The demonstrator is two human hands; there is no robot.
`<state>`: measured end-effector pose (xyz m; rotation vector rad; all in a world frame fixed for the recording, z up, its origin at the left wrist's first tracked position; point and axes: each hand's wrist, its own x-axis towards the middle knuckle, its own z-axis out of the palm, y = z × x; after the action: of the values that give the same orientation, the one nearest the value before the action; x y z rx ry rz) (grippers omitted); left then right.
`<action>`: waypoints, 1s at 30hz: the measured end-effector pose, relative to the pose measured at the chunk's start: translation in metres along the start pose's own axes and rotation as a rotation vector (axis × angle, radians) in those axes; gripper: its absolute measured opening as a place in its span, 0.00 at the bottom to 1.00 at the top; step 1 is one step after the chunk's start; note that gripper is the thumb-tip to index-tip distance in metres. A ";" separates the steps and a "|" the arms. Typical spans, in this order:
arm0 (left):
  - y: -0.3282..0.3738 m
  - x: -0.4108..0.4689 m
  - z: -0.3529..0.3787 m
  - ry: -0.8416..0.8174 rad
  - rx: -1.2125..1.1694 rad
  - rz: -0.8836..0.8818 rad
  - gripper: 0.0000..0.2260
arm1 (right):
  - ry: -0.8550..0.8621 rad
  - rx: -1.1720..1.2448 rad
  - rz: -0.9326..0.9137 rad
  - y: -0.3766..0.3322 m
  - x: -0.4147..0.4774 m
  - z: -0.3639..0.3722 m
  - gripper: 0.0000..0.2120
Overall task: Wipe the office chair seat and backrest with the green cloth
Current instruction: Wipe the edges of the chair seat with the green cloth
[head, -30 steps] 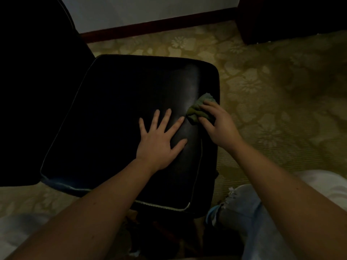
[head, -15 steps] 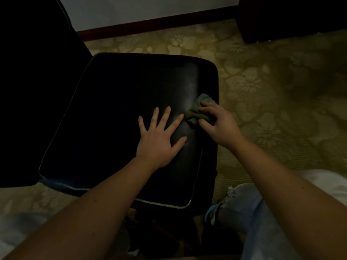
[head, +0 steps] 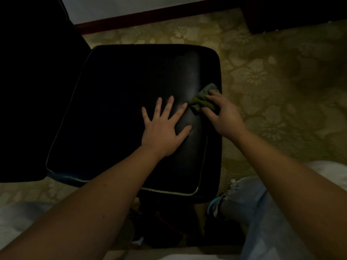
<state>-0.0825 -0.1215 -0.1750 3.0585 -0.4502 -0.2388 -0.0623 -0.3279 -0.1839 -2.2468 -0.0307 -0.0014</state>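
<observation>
Dim, underexposed view, faint sheen on black seat [head: 189, 76], left side lost in shadow, soft edges

Black seat [head: 122, 109]: glossy, squarish cushion, rounded corners, pale piping along the left and near edges. On it: green cloth [head: 201, 102], bunched, near the right edge, held under the curled fingers of the right hand [head: 223, 117]; left hand [head: 161, 132], palm down, fingers spread, just beside the cloth. Yellowish carpet [head: 272, 81]: floral pattern, lying beneath the seat and around it; dark furniture [head: 300, 12] stands on it at the far right.
</observation>
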 end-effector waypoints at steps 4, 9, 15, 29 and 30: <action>0.001 0.000 0.002 0.010 0.010 -0.005 0.31 | -0.008 0.005 -0.021 0.000 -0.019 0.004 0.21; 0.001 0.001 0.002 0.025 0.005 -0.009 0.31 | -0.013 0.001 -0.031 -0.001 -0.012 0.002 0.21; 0.006 0.005 0.001 0.025 -0.019 -0.040 0.31 | -0.001 0.009 0.006 0.000 0.003 0.003 0.22; 0.009 0.012 0.002 0.033 -0.041 -0.071 0.31 | -0.053 -0.029 -0.021 0.005 -0.008 -0.001 0.23; 0.010 0.013 0.003 0.033 -0.045 -0.076 0.31 | -0.047 -0.024 -0.008 0.004 -0.006 0.000 0.23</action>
<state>-0.0733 -0.1345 -0.1790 3.0336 -0.3223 -0.1974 -0.0682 -0.3309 -0.1870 -2.2709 -0.0651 0.0474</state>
